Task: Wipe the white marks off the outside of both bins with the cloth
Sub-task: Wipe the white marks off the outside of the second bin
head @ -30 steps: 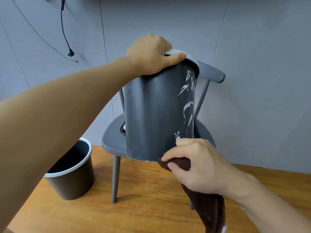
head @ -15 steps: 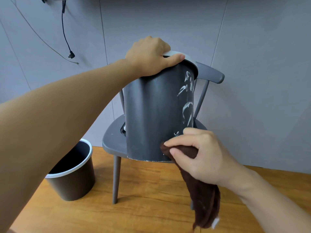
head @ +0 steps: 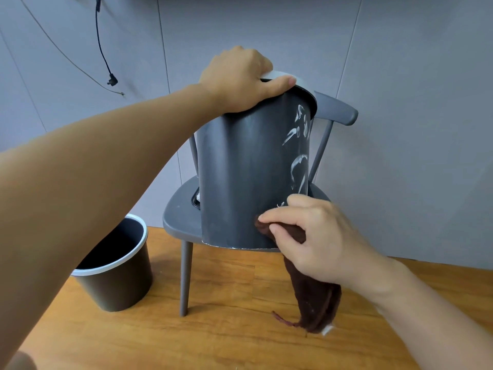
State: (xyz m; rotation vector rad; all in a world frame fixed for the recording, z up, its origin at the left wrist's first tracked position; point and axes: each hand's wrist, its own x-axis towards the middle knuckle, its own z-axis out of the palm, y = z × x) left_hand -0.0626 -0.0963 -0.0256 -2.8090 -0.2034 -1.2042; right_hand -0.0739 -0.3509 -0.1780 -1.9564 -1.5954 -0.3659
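Floor: warm wooden boards [head: 226, 340] run across the near part of the view, up to the grey wall.
Cloth: a dark brown cloth [head: 314, 303] hangs from the right hand, its loose tail dangling over the floor with a small white tag at the tip.
Right hand: the right hand [head: 317, 241] pinches the bunched top of the cloth between thumb and forefinger and presses it to the lower right of the held bin's side, wrist bent, forearm coming in from the lower right corner.
Floor bin: a second dark bin [head: 114, 273] with a white rim stands upright on the floor left of the chair's front leg, partly hidden by the left forearm.
Held bin: a dark grey bin [head: 245, 177] stands tilted on the front edge of the chair seat (its far side hidden).
White marks: smears [head: 300, 145] run down the bin's right side, above the cloth.
Left hand: the left hand [head: 240, 78] grips the bin's pale rim, thumb lying along it, arm stretched out.
Chair: a grey chair [head: 181, 217] stands against the wall.
Cable: a black cable [head: 102, 49] hangs on the wall, upper left.
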